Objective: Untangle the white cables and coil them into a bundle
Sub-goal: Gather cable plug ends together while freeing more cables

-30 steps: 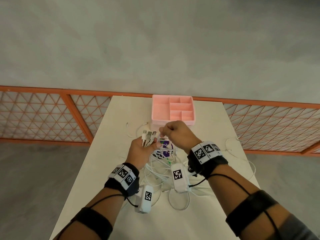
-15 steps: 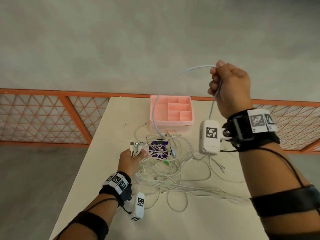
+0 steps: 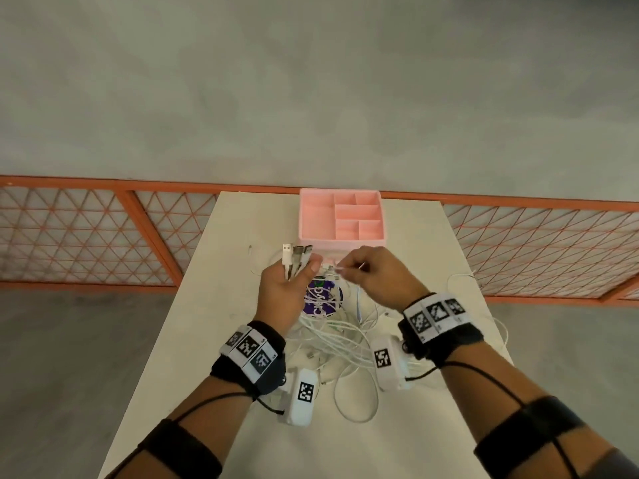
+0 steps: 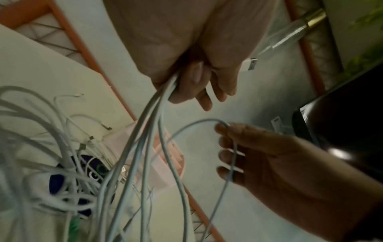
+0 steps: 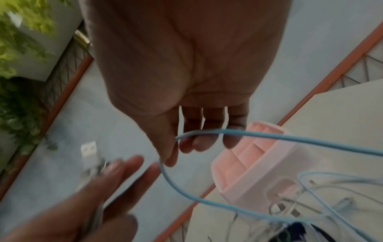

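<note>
A tangle of white cables (image 3: 342, 344) lies on the white table (image 3: 214, 340), partly over a purple round object (image 3: 323, 299). My left hand (image 3: 294, 271) grips several cable ends, their USB plugs (image 3: 295, 254) sticking up past the fingers; the strands (image 4: 149, 131) hang down from the fist. My right hand (image 3: 349, 269), just right of the left, pinches a bend of one white cable (image 5: 207, 133) between thumb and fingers. That cable loops down toward the pile (image 4: 62, 163).
A pink compartment tray (image 3: 307, 219) stands at the table's far end, just beyond both hands. An orange mesh railing (image 3: 86, 236) runs behind and beside the table. Loose cable ends (image 3: 463, 276) trail to the table's right edge.
My right hand, raised high with a cable half a second ago, has come back down beside the left hand. The left hand has lifted slightly with the plugs.
</note>
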### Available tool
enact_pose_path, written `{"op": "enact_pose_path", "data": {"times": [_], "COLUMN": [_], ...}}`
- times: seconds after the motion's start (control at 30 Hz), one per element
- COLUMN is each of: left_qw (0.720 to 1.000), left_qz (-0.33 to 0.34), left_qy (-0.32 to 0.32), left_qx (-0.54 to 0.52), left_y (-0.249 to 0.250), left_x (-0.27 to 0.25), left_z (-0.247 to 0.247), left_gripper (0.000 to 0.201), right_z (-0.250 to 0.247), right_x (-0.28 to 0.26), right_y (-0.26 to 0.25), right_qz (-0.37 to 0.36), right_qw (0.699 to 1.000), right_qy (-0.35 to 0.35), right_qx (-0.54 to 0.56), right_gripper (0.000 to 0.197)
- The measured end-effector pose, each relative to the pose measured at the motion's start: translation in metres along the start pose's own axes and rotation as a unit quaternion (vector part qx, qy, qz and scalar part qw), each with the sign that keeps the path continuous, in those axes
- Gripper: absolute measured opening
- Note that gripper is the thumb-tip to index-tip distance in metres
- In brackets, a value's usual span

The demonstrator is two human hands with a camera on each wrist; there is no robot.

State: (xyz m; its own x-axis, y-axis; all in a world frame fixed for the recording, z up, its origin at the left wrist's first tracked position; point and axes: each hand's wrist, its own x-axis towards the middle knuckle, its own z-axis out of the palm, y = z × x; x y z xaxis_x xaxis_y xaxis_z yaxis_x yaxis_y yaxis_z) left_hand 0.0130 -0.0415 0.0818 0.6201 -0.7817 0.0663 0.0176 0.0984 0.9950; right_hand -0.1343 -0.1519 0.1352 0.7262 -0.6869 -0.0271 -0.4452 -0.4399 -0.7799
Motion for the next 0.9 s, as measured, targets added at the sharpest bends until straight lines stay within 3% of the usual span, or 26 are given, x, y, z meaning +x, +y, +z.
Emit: {"op": "enact_pose_path", "data": {"times": [0.13,0.23,0.33,0.43,0.53,0.63,0.77,0.9], "left_qw": [0.999,0.998,0.997,0.990,0.976,0.953,0.937,0.924], "left_qz": [-0.010,-0.039,-0.064,-0.115,-0.208,-0.252,-0.285,-0.313], "left_qy": [-0.027,-0.006,-0.015,-0.072,-0.042,0.014,0.003,-0.005], "left_qx": [0.034,0.045,0.029,0.026,-0.052,-0.169,-0.203,-0.221], "left_y": [-0.004,-0.016,-0.023,-0.023,-0.029,-0.026,-0.015,-0.016], "left_x": [-0.008,-0.011,-0.019,-0.030,-0.030,-0.022,-0.015,-0.011], "left_z": [0.007,0.006,0.011,0.014,0.009,0.002,-0.001,-0.006], "left_gripper": [0.014,0.011,0.007,0.011,0.015,0.023,0.023,0.018], "right_z": [0.015,0.022,0.036,0.041,0.040,0.046,0.065,0.069], "right_x": [0.001,0.001,0.001,0.002,0.003,-0.002,-0.013,-0.019], "right_y": [0.006,0.012,0.016,0.010,0.005,0.006,0.008,0.016], "right_qz": [0.006,0.051,0.087,0.099,0.068,0.056,0.046,0.045], "right_qw": [0.997,0.996,0.986,0.942,0.953,0.970,0.979,0.984], "right_qy": [0.070,0.072,0.064,0.110,0.110,0.054,-0.016,-0.019], "right_qx": [-0.028,-0.020,0.130,0.301,0.275,0.229,0.197,0.170], "right_gripper": [0.009,0.007,0.012,0.009,0.019,0.022,0.008,0.005]}}
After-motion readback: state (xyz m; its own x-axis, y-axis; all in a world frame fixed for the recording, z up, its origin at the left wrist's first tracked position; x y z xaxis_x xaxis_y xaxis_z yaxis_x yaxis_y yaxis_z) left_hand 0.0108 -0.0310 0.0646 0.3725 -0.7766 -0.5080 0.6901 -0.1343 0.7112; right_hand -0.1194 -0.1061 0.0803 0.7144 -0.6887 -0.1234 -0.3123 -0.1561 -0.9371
